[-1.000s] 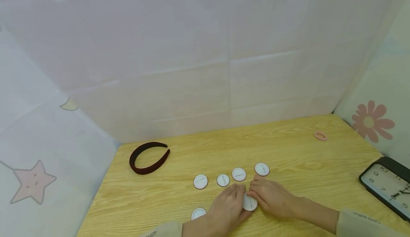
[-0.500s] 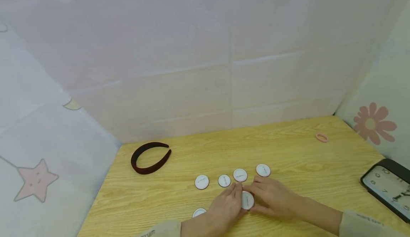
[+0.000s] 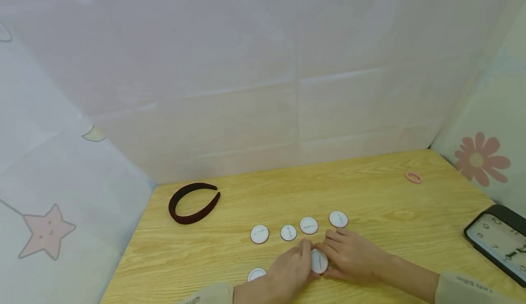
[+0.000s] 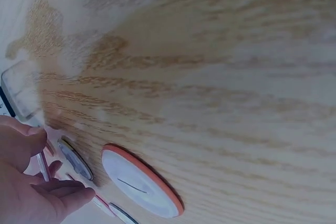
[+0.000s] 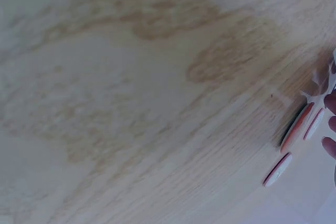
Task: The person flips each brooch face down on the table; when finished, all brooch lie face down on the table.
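Observation:
A round white pin-back badge (image 3: 319,261) is held up between my two hands, its pin side facing the head camera. My left hand (image 3: 289,267) pinches its left edge; in the left wrist view that hand (image 4: 31,182) has thumb and fingers around a thin badge edge. From the other side, my right hand (image 3: 351,256) grips the same badge with curled fingers. Just beyond lie more badges, pin side up: one at the left (image 3: 260,234), a smaller badge (image 3: 288,233), a third badge (image 3: 309,225) and one by the right knuckles (image 3: 339,219).
Another badge (image 3: 256,274) lies beside my left wrist, partly covered. A dark red headband (image 3: 181,215) rests at the table's back left. A pink hair tie (image 3: 413,177) lies at the back right, and a black-framed clock (image 3: 499,240) stands at the right edge.
The held badge has shifted and turned slightly between the hands. My right fingers and thumb have changed their hold on its edge. The other badges stay put; the head view drifts slightly.

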Motion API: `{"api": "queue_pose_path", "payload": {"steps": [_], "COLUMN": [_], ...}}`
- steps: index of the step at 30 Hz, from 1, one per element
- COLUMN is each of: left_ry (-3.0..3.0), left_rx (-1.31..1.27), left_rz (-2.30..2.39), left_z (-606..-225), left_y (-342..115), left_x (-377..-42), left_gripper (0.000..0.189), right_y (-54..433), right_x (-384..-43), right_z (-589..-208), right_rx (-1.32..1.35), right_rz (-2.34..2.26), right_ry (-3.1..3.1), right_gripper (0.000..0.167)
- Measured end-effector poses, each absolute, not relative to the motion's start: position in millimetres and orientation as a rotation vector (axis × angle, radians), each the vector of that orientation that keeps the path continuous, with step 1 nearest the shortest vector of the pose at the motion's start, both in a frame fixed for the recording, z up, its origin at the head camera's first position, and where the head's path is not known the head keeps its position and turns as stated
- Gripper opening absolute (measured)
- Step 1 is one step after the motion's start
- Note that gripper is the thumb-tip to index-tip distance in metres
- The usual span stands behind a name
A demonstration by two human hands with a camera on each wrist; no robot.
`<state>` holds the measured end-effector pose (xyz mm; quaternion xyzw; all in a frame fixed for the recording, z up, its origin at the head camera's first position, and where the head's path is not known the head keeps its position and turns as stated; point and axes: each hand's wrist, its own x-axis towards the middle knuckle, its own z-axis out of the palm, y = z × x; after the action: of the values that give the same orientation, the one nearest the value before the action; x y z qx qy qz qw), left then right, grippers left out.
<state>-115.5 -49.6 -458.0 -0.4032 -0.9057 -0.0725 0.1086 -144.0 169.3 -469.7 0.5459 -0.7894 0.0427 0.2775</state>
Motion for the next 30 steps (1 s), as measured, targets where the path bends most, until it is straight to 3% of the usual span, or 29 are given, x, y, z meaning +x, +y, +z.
{"api": "queue_pose_path", "payload": {"steps": [10,30], "left_ry": [-2.704,-2.712], "left_rx": [-1.183,-1.229], "left_rz": [0.11,0.162], "left_z": [-453.9,-457.2], "left_y": [-48.8,-52.9], "left_x": [-118.6,-117.3], "left_gripper": [0.062,0.052], "right_y": [170.7,169.0], "right_x": [-142.9,-140.7], "right_z": [-467.6,-472.7], "right_rx": [1.415,1.363], "right_rz": [0.319,0.392], "right_ry": [-2.334,-2.425], "right_gripper": [0.043,0.041]}}
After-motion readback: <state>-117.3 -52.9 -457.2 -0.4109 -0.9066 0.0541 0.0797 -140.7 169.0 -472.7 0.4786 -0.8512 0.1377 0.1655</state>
